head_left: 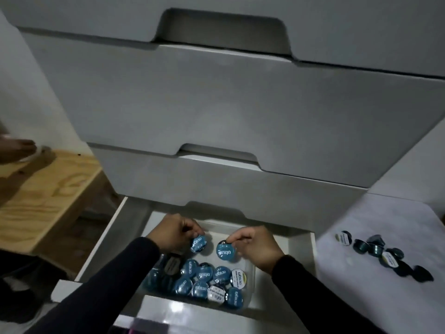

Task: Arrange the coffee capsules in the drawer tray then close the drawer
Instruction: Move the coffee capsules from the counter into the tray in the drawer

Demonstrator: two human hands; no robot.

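The bottom drawer (113, 227) of a white chest stands pulled out, with a clear tray (249, 271) inside it. My left hand (173, 233) pinches a blue-lidded coffee capsule (199, 244) over the tray's far end. My right hand (255, 244) pinches another blue capsule (225, 251) just beside it. Several more capsules (204, 283), mostly blue with a few white-labelled, lie clustered in the tray's near half. Both forearms wear dark sleeves.
Several loose capsules (382, 251) lie on a white surface (361, 285) to the right. Shut white drawers (216, 104) rise above the open one. A wooden stool (48, 201) stands at the left, with another person's hand (16, 148) at its far edge.
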